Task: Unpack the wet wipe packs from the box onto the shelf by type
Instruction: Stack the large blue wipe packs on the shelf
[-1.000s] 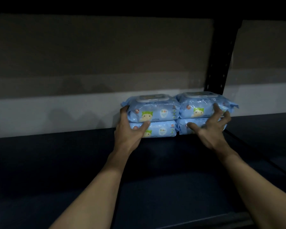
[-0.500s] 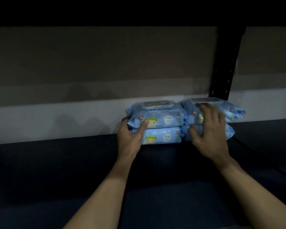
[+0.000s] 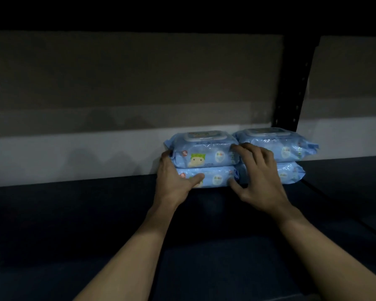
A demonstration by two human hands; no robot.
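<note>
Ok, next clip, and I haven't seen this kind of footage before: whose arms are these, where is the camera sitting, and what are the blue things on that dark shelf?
There is no machine here. A person wears a wide-angle camera on the head, so you look forward and down along their own two bare arms.

The dark flat surface is a shelf with a pale wall behind it. At its back stand four blue wet wipe packs, in two stacks of two, side by side: the left stack and the right stack.

The left hand presses against the left end of the left stack, thumb on the lower pack. The right hand lies spread across the front where the two stacks meet. Neither hand lifts a pack; they appear to be squaring the stacks up. The box the packs come from is not in view.
</note>
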